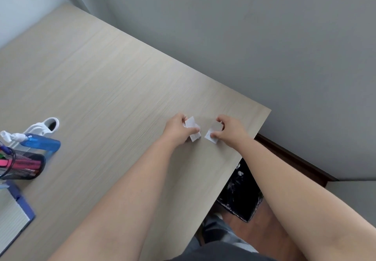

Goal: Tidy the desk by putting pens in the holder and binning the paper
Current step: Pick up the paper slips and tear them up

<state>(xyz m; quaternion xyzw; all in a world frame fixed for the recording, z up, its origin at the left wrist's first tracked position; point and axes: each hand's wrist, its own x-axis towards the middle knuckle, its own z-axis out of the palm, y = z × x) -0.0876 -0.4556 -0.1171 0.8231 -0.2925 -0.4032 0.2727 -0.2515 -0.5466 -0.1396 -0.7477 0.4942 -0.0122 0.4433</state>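
Near the right end of the wooden desk (105, 89), my left hand (178, 130) grips a small white piece of paper (192, 127) between thumb and fingers. Close beside it, my right hand (227, 130) pinches a second white piece of paper (211, 135) that touches the desk top. A black mesh pen holder (24, 165) with pink and other markers stands at the far left edge. Below the desk's right edge a bin lined with a black bag (242, 195) holds a few white scraps.
A blue spray bottle (38, 141) lies by the holder, with a white object (45, 126) behind it. A blue-edged notebook (14, 214) sits at the bottom left. A grey wall runs behind the desk; brown floor shows beside the bin.
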